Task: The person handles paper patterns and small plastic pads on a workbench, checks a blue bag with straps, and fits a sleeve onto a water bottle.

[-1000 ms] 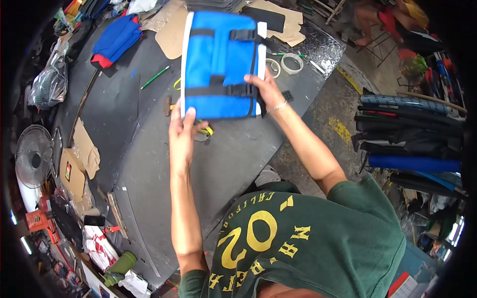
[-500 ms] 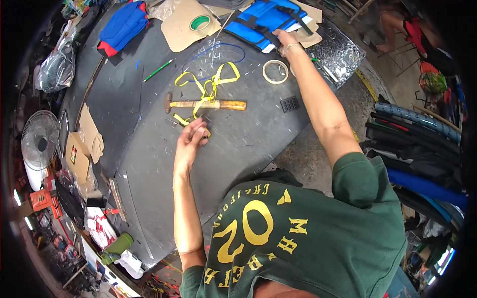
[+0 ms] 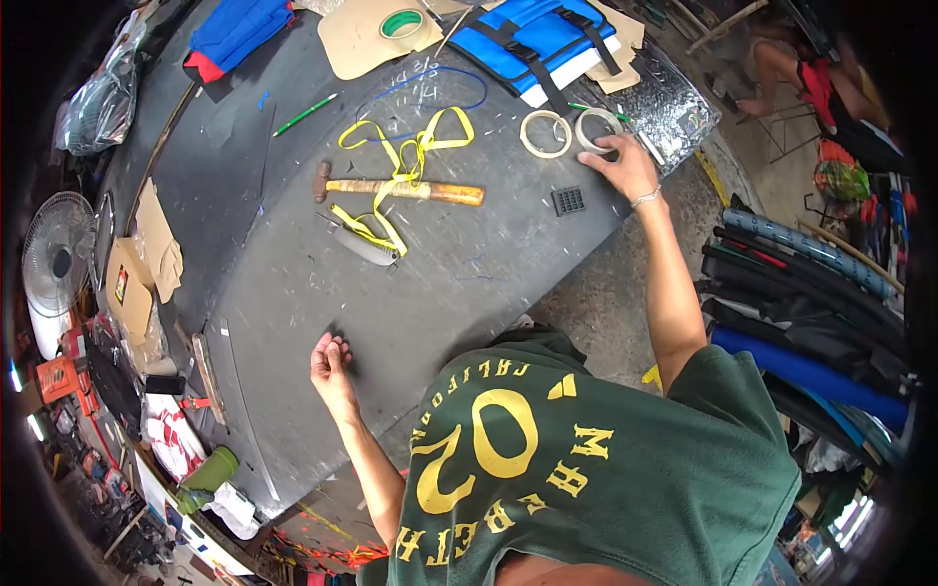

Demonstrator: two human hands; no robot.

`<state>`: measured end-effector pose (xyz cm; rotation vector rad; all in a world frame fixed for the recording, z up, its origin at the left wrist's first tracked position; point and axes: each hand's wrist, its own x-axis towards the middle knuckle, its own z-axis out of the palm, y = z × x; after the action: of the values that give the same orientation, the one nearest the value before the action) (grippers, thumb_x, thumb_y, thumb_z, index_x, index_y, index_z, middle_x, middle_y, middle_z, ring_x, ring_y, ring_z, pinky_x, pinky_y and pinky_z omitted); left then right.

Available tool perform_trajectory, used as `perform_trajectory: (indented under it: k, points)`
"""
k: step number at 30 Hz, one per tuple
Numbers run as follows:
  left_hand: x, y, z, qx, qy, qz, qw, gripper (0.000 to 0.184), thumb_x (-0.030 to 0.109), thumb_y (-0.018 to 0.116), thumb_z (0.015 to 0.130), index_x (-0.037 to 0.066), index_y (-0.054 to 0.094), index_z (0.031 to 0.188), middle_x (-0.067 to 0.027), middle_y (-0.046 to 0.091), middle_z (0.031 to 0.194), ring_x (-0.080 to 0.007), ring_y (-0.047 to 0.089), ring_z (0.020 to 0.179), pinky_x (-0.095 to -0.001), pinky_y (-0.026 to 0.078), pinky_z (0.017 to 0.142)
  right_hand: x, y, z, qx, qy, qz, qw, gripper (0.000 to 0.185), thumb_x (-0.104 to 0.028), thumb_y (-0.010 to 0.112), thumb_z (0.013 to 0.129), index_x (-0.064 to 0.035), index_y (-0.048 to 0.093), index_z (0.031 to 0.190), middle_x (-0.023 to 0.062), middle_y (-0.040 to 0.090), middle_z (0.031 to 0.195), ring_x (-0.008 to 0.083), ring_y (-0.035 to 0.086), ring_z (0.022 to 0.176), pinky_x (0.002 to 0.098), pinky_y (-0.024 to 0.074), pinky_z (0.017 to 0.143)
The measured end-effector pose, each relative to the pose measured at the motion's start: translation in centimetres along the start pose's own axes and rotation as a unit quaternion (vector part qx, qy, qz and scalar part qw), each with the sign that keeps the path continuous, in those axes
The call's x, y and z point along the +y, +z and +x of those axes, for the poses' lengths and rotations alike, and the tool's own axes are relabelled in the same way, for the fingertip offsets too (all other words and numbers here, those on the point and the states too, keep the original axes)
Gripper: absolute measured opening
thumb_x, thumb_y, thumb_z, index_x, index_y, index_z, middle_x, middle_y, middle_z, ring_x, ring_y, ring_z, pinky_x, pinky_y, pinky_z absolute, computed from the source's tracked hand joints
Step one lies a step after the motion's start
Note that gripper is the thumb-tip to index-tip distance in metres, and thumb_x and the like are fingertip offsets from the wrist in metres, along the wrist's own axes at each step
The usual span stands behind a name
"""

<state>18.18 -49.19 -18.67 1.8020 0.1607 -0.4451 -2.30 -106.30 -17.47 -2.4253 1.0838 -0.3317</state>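
My left hand [image 3: 334, 373] is just above the table's near side, its fingers loosely curled and apart, with nothing visible in them. My right hand [image 3: 625, 168] is at the near rim of a pale tape roll [image 3: 580, 124], thumb and fingers apart; whether they grip the rim is hard to tell. Beside that roll lies another tape roll [image 3: 525, 135]. A hammer [image 3: 454, 193] with a wooden handle lies mid-table, a yellow strap [image 3: 427, 145] looped over it. Below the hammer, a slim grey tool [image 3: 369, 252] lies partly under the strap. A small black gridded block [image 3: 568, 201] sits near the edge.
A blue bag [image 3: 498, 44] with black straps lies at the back, near cardboard with a green-cored tape roll [image 3: 402, 23]. A green pencil [image 3: 305, 114] is at left. A fan [image 3: 61, 254] stands beyond the left side. Rolled material [image 3: 811, 361] is stacked at right; another person's legs [image 3: 772, 78] show behind.
My right hand has left the blue bag and come down to the tape roll. My left hand has drawn back from the yellow strap toward the near left, uncovering the grey tool.
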Motion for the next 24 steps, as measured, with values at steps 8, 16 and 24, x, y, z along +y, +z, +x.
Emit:
perform_trajectory:
  k: [8,16,24]
  points:
    - [7.2,15.3,-0.8,-0.226,0.234,0.229,0.917,0.027,0.023,0.067,0.096,0.006,0.072,0.117,-0.0135,0.073,0.112,-0.0231,0.071,0.093,-0.0332,0.056,0.082,0.8,2.1,-1.2,0.093,-0.017,0.046,0.994,0.029,-0.026,0.074,0.087,-0.0042,0.075,0.105,0.0158,0.069,0.099,0.0327,0.070,0.091,0.0416,0.0537,0.081]
    - [7.2,36.5,1.8,-0.326,0.500,0.210,0.774,0.043,0.009,0.049,0.097,0.004,0.052,0.140,-0.0244,0.053,0.142,-0.0407,0.050,0.132,-0.0485,0.041,0.112,2.7,0.1,-5.9,0.107,0.005,0.208,0.972,0.020,-0.013,0.072,0.089,0.0016,0.069,0.103,0.0075,0.062,0.087,0.0154,0.058,0.074,0.0294,0.0480,0.069]
    - [6.7,37.5,1.4,-0.231,0.562,0.461,0.647,0.028,0.015,0.061,0.085,0.013,0.067,0.112,-0.0051,0.068,0.106,-0.0237,0.068,0.101,-0.0411,0.054,0.087,-0.8,-0.5,-9.1,-0.004,0.033,0.302,0.953,0.023,-0.011,0.066,0.098,0.0039,0.065,0.116,0.0065,0.065,0.099,0.0114,0.064,0.074,0.0245,0.0516,0.064]
